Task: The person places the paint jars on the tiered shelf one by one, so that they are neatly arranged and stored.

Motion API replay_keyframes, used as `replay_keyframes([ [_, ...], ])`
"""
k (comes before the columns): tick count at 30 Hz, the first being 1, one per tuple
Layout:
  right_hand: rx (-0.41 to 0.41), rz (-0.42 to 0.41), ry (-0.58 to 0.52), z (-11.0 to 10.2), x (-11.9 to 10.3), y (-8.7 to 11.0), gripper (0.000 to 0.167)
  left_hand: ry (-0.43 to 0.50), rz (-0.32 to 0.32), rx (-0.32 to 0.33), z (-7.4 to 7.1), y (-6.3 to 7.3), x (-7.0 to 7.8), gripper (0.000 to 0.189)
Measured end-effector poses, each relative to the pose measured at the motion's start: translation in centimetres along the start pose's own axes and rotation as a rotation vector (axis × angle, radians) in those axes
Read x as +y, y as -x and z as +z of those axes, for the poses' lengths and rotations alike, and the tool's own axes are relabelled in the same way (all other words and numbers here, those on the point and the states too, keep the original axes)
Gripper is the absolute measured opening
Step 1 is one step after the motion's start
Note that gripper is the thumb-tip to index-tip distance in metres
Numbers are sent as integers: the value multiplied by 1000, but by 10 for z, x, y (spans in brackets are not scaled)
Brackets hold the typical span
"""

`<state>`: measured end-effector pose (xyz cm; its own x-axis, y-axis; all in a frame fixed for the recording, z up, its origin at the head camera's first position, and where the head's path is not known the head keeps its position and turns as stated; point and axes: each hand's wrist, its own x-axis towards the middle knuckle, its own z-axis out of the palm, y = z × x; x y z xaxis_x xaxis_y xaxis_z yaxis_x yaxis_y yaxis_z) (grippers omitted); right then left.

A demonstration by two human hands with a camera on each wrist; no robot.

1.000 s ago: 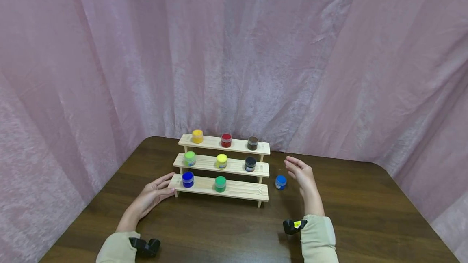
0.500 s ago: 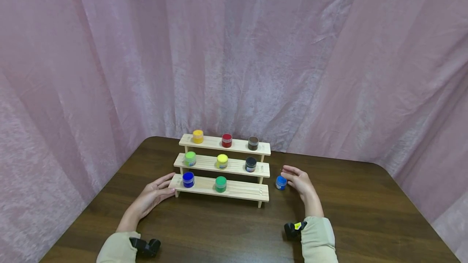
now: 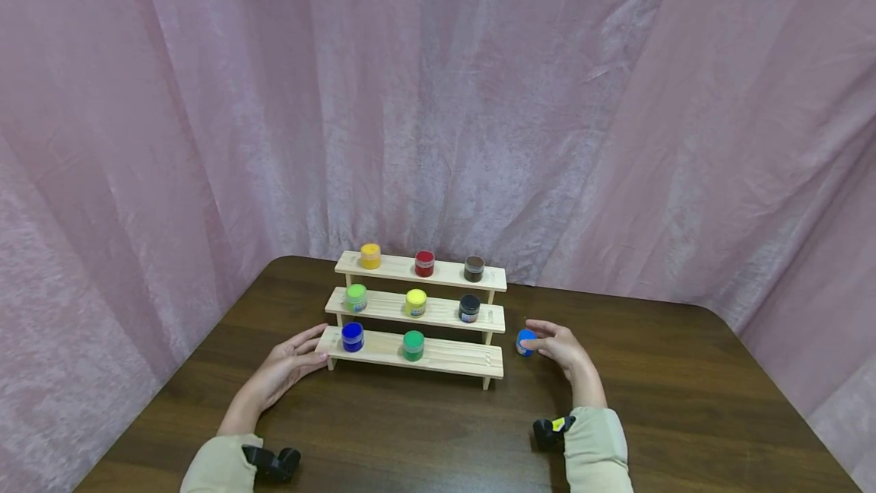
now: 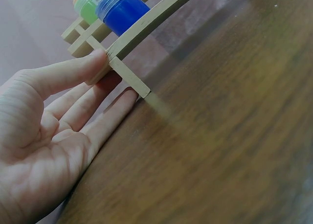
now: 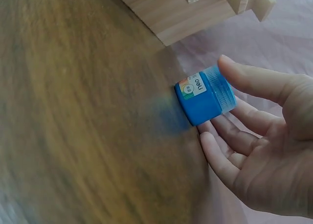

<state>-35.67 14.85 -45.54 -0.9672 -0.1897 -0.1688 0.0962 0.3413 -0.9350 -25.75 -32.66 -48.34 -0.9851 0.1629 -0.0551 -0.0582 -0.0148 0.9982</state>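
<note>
At the right of the stand, a light-blue paint jar (image 3: 525, 341) with a clear lid stands on the table. My right hand (image 3: 560, 345) pinches it near the lid, thumb on the near side and fingers behind, as the right wrist view shows. My left hand (image 3: 286, 367) holds the left end of the lowest shelf of a three-step wooden stand (image 3: 452, 356), thumb on the edge and fingers behind and below. On that shelf are a dark-blue paint jar (image 4: 124, 13) and a green paint jar (image 3: 413, 345).
The middle shelf bears light-green (image 3: 356, 297), yellow (image 3: 415, 303) and black (image 3: 468, 308) jars. Above them stand orange-yellow (image 3: 370, 256), red (image 3: 424, 263) and brown (image 3: 474, 268) jars. A pink curtain (image 3: 438, 97) hangs behind the brown table (image 3: 411, 432).
My right hand has come down and left onto the light-blue jar; its thumb and fingers now take hold of it. The left hand stays on the stand's end.
</note>
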Motion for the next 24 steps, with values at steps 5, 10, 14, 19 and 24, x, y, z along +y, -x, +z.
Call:
replay_keyframes([
  [5, 10, -8, 89, 0, 1, 3, 60, -4, -6, 2, 0, -1, -1, 77],
  [10, 6, -7, 98, -1, 1, 5, 57, -5, -6, 6, 0, -2, -2, 78],
  [14, 8, -14, 92, -1, 3, 4, 55, -2, -11, 14, 0, -3, -2, 78],
  [19, 9, -13, 68, -1, 5, 2, 54, 4, -23, 29, 1, -2, -3, 77],
  [24, -6, -13, 31, -1, 3, 2, 55, 2, -25, 27, 0, -2, -3, 77],
])
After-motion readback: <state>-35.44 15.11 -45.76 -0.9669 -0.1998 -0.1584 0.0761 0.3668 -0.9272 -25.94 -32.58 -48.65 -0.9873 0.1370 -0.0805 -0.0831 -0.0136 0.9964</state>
